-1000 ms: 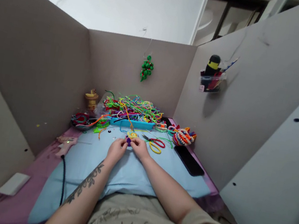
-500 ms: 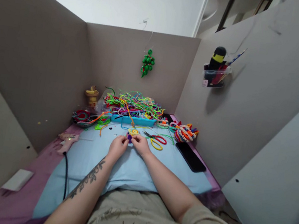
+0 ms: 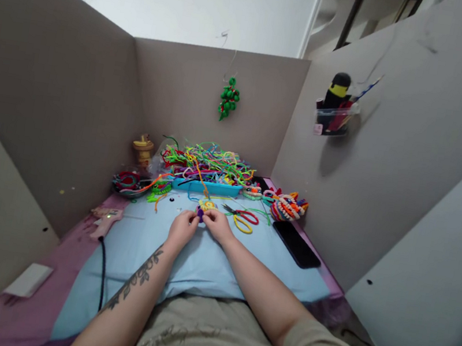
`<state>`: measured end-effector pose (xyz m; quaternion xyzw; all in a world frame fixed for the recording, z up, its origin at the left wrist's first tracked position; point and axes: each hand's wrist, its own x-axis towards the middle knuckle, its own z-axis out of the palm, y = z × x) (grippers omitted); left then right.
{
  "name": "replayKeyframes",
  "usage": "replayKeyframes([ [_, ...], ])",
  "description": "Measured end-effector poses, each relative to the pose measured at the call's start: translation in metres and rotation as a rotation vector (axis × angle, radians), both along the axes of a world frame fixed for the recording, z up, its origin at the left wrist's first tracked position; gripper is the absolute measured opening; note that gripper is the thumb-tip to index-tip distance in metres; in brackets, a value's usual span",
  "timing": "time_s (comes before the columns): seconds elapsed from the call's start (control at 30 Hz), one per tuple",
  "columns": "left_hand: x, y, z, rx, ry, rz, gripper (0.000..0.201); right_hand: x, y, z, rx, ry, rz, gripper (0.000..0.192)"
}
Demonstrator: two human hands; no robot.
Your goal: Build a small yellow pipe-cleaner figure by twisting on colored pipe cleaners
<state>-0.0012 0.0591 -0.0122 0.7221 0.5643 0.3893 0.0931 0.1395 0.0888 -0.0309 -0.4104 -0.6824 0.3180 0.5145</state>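
We sit at a table spread with a pale blue cloth (image 3: 208,263) over a purple cover (image 3: 38,306), boxed in by grey cardboard walls (image 3: 50,97) on the left, back and right, with a white room wall above them. Taking the flat blue plastic tray (image 3: 206,187) heaped with bright chenille stems as our landmark: our two hands meet just in front of it, in the middle of the cloth. Our left hand (image 3: 182,228) and right hand (image 3: 216,227) both have their fingertips pinched closed on a small yellow and purple chenille-stem piece (image 3: 204,208), which rests low over the cloth between them; how firmly each grips is too small to tell. Just right of the piece, in front of the tray, lie scissors with red and yellow handles (image 3: 241,219). Further right of the tray sits a striped woven bundle (image 3: 287,208), and nearer us from that a black phone (image 3: 296,245), close to the cloth's right edge. Left of the tray are a dark bowl of red coils (image 3: 128,182) and a small yellow figure (image 3: 143,150). A green beaded ornament (image 3: 228,98) hangs on the back wall above the tray. The cloth nearer us than the hands lies bare on both sides of our forearms, with a black cable (image 3: 101,269) running along its left edge.
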Motion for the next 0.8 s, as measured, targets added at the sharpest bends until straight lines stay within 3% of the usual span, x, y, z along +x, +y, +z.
replayKeyframes([
  [0.4, 0.0005, 0.0016, -0.0003, -0.034, -0.016, 0.054, 0.020, -0.0033, -0.0010, -0.0001, -0.022, 0.190, 0.017, 0.013],
  [0.8, -0.0003, 0.0038, -0.0016, -0.029, -0.022, 0.044, 0.020, -0.0013, -0.0057, 0.0062, 0.048, 0.084, -0.004, 0.015],
])
